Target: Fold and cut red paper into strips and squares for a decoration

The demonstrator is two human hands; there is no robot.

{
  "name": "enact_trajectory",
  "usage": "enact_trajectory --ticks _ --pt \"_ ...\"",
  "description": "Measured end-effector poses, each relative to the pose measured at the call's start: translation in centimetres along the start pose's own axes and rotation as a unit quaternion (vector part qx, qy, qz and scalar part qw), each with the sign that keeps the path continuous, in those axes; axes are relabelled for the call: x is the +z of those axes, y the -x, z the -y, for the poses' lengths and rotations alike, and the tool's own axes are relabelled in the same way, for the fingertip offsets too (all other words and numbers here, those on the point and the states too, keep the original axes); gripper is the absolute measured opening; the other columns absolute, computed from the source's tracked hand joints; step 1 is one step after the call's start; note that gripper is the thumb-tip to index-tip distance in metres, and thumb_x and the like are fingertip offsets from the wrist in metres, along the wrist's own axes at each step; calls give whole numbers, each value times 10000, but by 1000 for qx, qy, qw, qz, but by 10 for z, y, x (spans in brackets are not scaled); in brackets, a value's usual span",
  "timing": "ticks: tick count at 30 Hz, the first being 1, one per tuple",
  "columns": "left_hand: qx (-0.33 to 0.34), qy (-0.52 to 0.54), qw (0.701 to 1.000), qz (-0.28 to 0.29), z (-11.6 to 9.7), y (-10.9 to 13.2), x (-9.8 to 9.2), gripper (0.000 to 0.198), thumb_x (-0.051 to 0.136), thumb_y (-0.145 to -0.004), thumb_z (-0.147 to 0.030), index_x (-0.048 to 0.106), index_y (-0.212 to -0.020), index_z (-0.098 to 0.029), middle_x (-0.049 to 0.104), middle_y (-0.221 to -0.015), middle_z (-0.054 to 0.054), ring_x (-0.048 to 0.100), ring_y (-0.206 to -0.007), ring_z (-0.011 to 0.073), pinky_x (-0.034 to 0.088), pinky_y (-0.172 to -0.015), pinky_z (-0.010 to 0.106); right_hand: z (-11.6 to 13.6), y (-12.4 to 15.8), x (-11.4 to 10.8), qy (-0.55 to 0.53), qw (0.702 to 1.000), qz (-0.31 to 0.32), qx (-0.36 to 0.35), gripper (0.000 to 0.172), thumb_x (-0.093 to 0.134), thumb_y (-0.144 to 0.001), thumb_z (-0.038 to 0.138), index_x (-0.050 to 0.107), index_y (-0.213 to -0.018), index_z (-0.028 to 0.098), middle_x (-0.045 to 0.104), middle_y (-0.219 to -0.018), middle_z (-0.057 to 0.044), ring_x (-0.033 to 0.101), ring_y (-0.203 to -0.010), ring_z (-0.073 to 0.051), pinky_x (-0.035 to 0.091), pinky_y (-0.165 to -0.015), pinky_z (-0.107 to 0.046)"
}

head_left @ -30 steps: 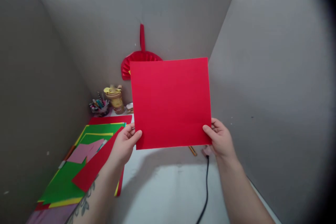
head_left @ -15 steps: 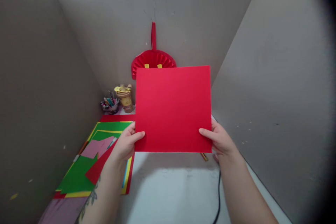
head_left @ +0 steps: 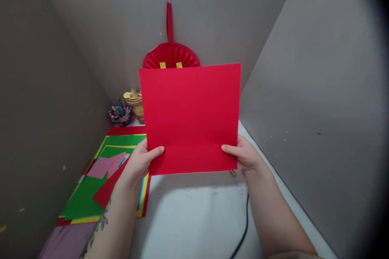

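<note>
Left hand (head_left: 140, 162) and right hand (head_left: 244, 156) raised, fingers (head_left: 155, 152) pinched

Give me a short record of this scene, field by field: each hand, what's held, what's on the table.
Left: left hand pinches the red sheet at its lower left edge
Right: right hand pinches its lower right edge
Sheet: held upright above the white table
Behind: red paper fan on the wall
Table left: coloured paper stack, pen cup
Table front: black cable

Both hands are holding a red paper sheet (head_left: 190, 117) upright above the white table (head_left: 197, 218): the left hand (head_left: 140, 162) is pinching its lower left corner, the right hand (head_left: 244, 156) its lower right corner.
</note>
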State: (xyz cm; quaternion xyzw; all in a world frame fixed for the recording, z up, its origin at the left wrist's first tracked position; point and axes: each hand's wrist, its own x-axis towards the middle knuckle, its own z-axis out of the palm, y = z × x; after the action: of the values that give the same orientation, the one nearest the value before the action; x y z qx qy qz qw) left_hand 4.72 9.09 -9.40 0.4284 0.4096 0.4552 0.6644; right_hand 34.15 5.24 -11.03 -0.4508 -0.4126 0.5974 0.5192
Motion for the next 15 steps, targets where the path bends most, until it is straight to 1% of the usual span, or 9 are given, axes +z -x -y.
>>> enact_trajectory --ticks 5,9,12,15 --pt "14 -27 999 -24 2 -1 -3 455 760 -619 -261 607 -1040 -180 713 -1009 102 695 -847 270 565 -756 389 -3 -3 -5 -2 1000 1 7 424 769 -625 338 655 -1012 205 698 -1062 -96 662 -961 -306 542 -819 -423" --pt "14 -17 999 -27 3 -3 -5 405 766 -597 -234 651 -981 -168 724 -964 98 694 -827 261 564 -746 366 -3 -3 -4 -22 1000 -4 3 414 768 -615 304 668 -1000 188 709 -1024 -101 673 -926 -303 540 -813 -427" --pt "17 -4 999 -33 3 -3 -4 365 778 -563 -208 680 -910 -152 730 -934 93 688 -851 260 556 -783 370 -3 -3 -2 -33 999 -14 -7 383 763 -607 261 676 -974 200 721 -969 -80 679 -903 -299 535 -820 -433" --pt "24 8 999 -43 4 -4 -2 387 796 -520 -192 693 -891 -157 729 -951 86 676 -901 274 541 -830 395 -4 -5 0 -42 998 -20 -29 350 750 -603 234 681 -946 218 724 -951 -58 677 -910 -302 524 -841 -441"
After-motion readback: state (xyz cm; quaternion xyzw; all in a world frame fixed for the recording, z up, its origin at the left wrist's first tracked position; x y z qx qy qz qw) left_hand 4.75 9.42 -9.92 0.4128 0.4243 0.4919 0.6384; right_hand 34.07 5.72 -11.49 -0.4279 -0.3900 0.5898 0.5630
